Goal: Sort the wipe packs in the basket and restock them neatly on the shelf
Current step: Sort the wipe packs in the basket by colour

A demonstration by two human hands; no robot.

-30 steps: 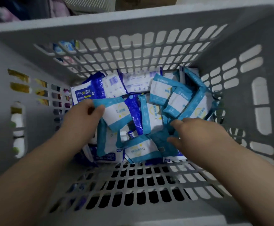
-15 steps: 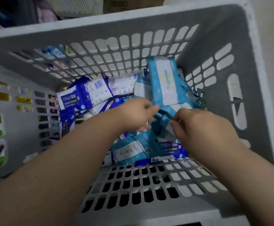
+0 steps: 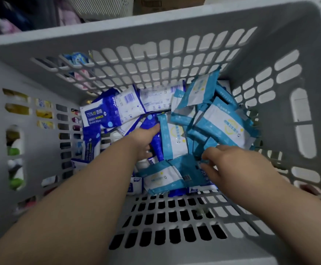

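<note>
Hands had parted: left hand (image 3: 145,142) dug among dark-blue alcohol wipe packs (image 3: 100,116) at 10 o'clock in the basket (image 3: 156,25), grip unclear. Right hand (image 3: 234,167) pinched a light-blue wipe pack (image 3: 193,165); other light-blue packs (image 3: 220,125) heaped at 2 o'clock. Sorting looked under way.

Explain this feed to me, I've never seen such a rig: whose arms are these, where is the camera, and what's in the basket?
No machine here: a person works with two bare hands, filmed by one camera worn on the head, looking down. The grey basket holds a loose pile of wipe packs: light packs mostly on the right, dark packs on the left. The left hand reaches into the middle of the pile, among the dark packs; whether it grips anything is hidden. The right hand has its fingers curled, pinching the edge of a light pack near the front. No shelf is in view.
</note>
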